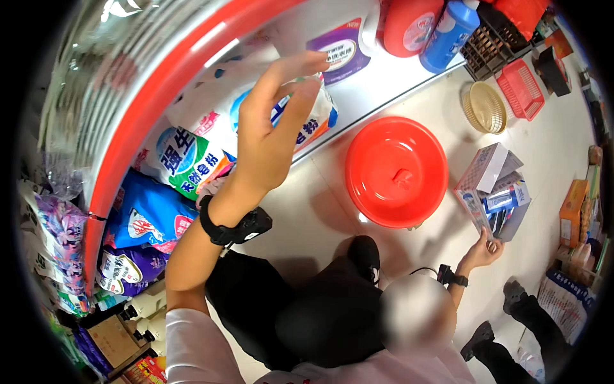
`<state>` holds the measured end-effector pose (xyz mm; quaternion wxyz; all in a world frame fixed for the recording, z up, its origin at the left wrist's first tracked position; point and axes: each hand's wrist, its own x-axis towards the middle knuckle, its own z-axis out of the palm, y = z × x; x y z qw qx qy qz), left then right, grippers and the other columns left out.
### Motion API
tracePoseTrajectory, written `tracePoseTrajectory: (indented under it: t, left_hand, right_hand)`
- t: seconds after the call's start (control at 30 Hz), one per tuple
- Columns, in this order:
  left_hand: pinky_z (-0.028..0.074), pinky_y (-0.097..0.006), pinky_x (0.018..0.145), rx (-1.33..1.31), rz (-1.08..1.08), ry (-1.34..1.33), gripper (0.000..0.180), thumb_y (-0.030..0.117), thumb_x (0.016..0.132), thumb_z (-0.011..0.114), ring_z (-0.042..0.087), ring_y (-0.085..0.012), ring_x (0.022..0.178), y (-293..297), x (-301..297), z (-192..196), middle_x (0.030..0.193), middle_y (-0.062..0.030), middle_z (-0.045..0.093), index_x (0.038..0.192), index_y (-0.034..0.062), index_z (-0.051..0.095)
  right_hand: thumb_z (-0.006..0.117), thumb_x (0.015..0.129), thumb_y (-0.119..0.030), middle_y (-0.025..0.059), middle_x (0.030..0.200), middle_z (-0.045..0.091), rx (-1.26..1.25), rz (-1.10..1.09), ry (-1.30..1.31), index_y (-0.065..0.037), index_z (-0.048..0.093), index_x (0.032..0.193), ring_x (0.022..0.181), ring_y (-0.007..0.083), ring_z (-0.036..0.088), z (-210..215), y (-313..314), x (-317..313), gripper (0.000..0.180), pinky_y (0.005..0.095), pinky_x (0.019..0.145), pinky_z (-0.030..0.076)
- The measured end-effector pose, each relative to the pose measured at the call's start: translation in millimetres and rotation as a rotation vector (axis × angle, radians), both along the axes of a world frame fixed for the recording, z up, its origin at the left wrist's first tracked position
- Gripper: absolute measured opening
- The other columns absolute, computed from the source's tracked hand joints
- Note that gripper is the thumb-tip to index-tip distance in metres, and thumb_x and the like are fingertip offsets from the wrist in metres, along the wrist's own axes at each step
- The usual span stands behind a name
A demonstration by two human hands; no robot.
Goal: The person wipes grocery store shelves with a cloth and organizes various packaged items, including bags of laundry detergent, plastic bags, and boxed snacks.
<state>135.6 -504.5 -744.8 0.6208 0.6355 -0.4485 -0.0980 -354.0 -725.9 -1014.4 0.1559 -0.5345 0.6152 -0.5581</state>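
Head view: left hand point(272, 137) open-fingered on white detergent bag point(313, 112); right hand point(484, 251) at boxed goods point(495, 192); grip unclear; red basin point(396, 171) between

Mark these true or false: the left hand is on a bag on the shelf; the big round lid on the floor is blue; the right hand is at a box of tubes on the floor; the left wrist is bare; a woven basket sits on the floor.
1. The left hand is on a bag on the shelf. True.
2. The lid is blue. False: it is red.
3. The right hand is at the box. True.
4. The left wrist is bare. False: it wears a black band.
5. A basket sits on the floor. True.
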Motion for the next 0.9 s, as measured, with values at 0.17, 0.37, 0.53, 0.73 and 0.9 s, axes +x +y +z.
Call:
tracePoseTrajectory:
  t: [0.17, 0.37, 0.53, 0.73, 0.9]
  left_hand:
    - [0.047, -0.031, 0.098, 0.090, 0.010, -0.015, 0.029, 0.016, 0.103, 0.055, 0.062, -0.0172, 0.111, 7, -3, -19, 0.122, -0.0102, 0.067, 0.125, -0.0001, 0.062]
    - [0.044, -0.030, 0.100, 0.219, -0.032, 0.136, 0.028, 0.016, 0.104, 0.054, 0.061, -0.0153, 0.110, 23, -6, -17, 0.119, -0.0082, 0.067, 0.125, 0.0000, 0.062]
    - [0.044, -0.029, 0.090, 0.339, -0.161, 0.407, 0.028, 0.022, 0.105, 0.053, 0.059, -0.0121, 0.107, 53, -24, -12, 0.116, -0.0033, 0.067, 0.124, 0.0049, 0.063]
    - [0.048, -0.031, 0.093, 0.479, -0.060, 1.100, 0.032, 0.029, 0.104, 0.053, 0.065, -0.0171, 0.105, 111, -42, 0, 0.114, -0.0087, 0.069, 0.121, 0.0040, 0.063]
    - [0.049, -0.029, 0.087, 0.464, -0.112, 1.352, 0.036, 0.038, 0.101, 0.054, 0.064, -0.0156, 0.097, 140, -64, -23, 0.108, -0.0067, 0.068, 0.118, 0.0067, 0.064]
  right_hand:
    - [0.088, 0.075, -0.003, 0.0121, 0.130, 0.048, -0.057, 0.086, 0.108, -0.003, 0.057, 0.098, 0.105, 0.0197, 0.058, -58, -3, 3, 0.039, 0.0325, 0.091, 0.051]
    - [0.093, 0.071, -0.014, 0.0107, 0.120, 0.048, 0.012, -0.020, 0.222, -0.004, 0.057, 0.098, 0.100, 0.0200, 0.055, -81, 11, 13, 0.046, 0.0325, 0.081, 0.052]
    - [0.088, 0.079, -0.023, 0.0206, 0.128, 0.049, 0.057, 0.018, 0.483, 0.007, 0.051, 0.127, 0.117, 0.0338, 0.049, -74, 34, 7, 0.068, 0.0453, 0.107, 0.040]
    - [0.066, 0.097, -0.006, 0.0224, 0.140, 0.046, -0.084, 0.362, 0.057, 0.004, 0.041, 0.136, 0.129, 0.0328, 0.051, 92, 22, 83, 0.048, 0.0431, 0.108, 0.048]
    - [0.056, 0.100, 0.003, 0.0221, 0.134, 0.056, -0.327, 0.789, -0.079, 0.005, 0.047, 0.133, 0.119, 0.0296, 0.061, 247, 27, 220, 0.035, 0.0416, 0.106, 0.049]
